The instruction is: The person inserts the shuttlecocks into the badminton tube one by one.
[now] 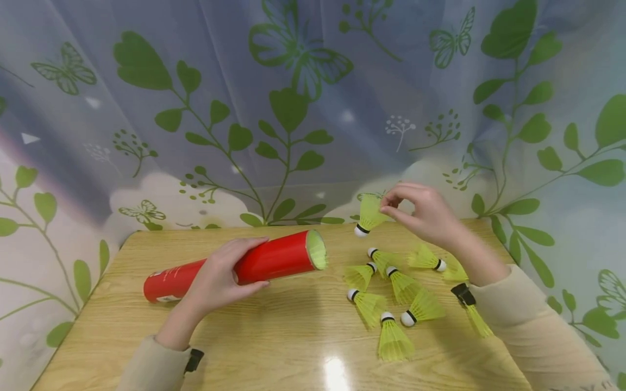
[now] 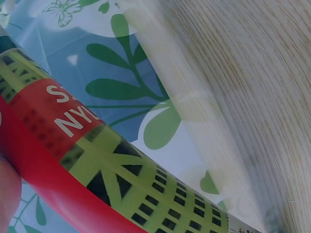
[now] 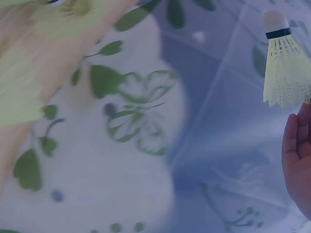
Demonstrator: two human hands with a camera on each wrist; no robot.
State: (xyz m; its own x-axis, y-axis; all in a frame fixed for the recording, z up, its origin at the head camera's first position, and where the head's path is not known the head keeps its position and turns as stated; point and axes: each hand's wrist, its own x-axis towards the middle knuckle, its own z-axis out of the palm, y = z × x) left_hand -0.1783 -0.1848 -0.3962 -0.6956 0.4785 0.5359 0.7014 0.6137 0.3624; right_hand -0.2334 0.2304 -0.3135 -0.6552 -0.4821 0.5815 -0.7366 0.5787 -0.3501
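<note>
My left hand (image 1: 222, 277) grips a red tube (image 1: 279, 255) around its middle, and the tube lies slanted with its open end raised to the right. Yellow-green shuttlecock skirt (image 1: 317, 251) shows inside that opening. In the left wrist view the tube (image 2: 43, 170) bears printed white letters and a green-black pattern. My right hand (image 1: 423, 209) pinches a yellow shuttlecock (image 1: 370, 213) by its skirt edge, white cork downward, above the back of the table. The right wrist view shows this shuttlecock (image 3: 286, 68) beside the fingers of the right hand (image 3: 299, 160).
Several yellow shuttlecocks lie scattered on the wooden table (image 1: 274, 342), among them one (image 1: 395, 342) nearest the front and one (image 1: 425, 308) right of it. Another shuttlecock (image 1: 476, 320) is partly hidden by the right wrist strap (image 1: 463, 294). A patterned curtain (image 1: 210, 163) hangs behind the table.
</note>
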